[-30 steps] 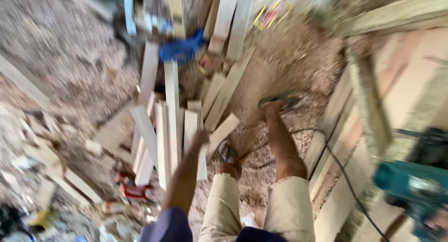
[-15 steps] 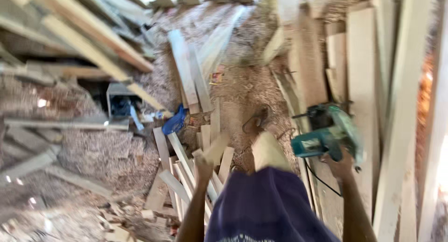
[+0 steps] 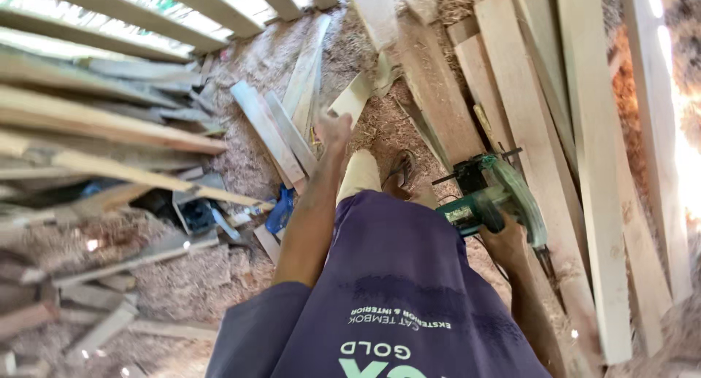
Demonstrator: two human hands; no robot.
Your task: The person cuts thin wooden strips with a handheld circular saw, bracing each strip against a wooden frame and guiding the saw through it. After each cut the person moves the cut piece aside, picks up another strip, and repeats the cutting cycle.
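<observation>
The green circular saw (image 3: 491, 197) sits right of centre in the frame, gripped by its handle in the right hand (image 3: 504, 241), which is closed tight around it; the blade guard hangs low over the long pale boards (image 3: 533, 130) that run from the upper middle down to the lower right. A dark cord trails off the saw beneath the wrist. The left hand (image 3: 334, 127) is stretched out ahead, just above centre, right by the end of a short offcut (image 3: 352, 98); its fingers look loosely curled, but the blur makes it impossible to tell whether it actually grips the piece or only touches it. Judging by this, the work in hand is fetching or shifting a piece of timber while the saw is carried idle, rather than cutting. A next move would call for a firm hold on the offcut, the saw kept clear of the leg and the sandalled foot (image 3: 400, 172) just below it, and the cord kept away from the blade. Around these, loose slats (image 3: 274, 133) lie fanned on the sawdust-covered floor (image 3: 182, 283) left of centre, a blue object (image 3: 281, 210) lies below them, and rough planks (image 3: 95, 122) are stacked along the left edge.
</observation>
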